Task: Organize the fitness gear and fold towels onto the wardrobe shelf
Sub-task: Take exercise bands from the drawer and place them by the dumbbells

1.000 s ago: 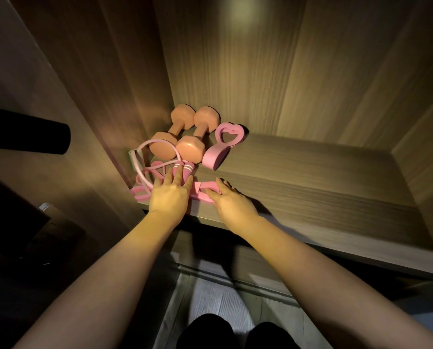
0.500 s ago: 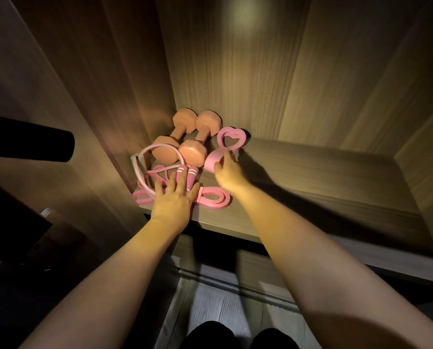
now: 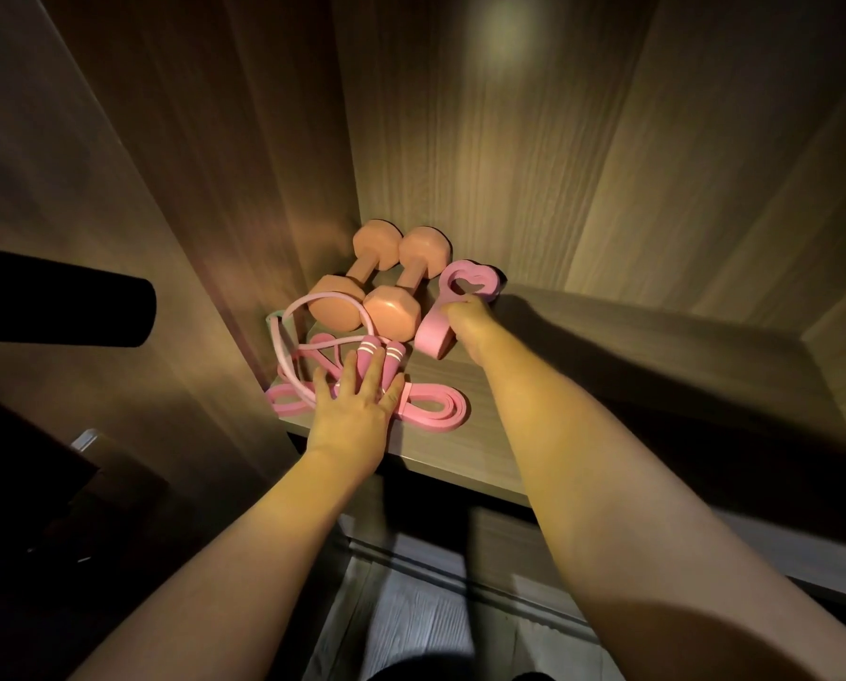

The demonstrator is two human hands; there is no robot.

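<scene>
Wardrobe shelf [image 3: 608, 376], left corner: dumbbells [image 3: 391, 287] at back, rope [image 3: 313, 307] and band [image 3: 436, 410] in front. My left hand [image 3: 357, 415] lay flat, fingers spread, on the rope handles. My right hand [image 3: 467, 324] gripped the heart ring [image 3: 470, 280] beside the dumbbells.

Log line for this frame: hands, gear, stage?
left hand flat on jump rope handles | right hand grips pink heart-shaped trainer beside dumbbells | shelf: gear grouped left end | towels: not in view

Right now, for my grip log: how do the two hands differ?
The left hand lies flat, fingers spread, on the jump rope handles; the right hand curls round the heart grip. The left hand sits near the shelf edge; the right hand reaches deeper. Both touch pink gear.
</scene>
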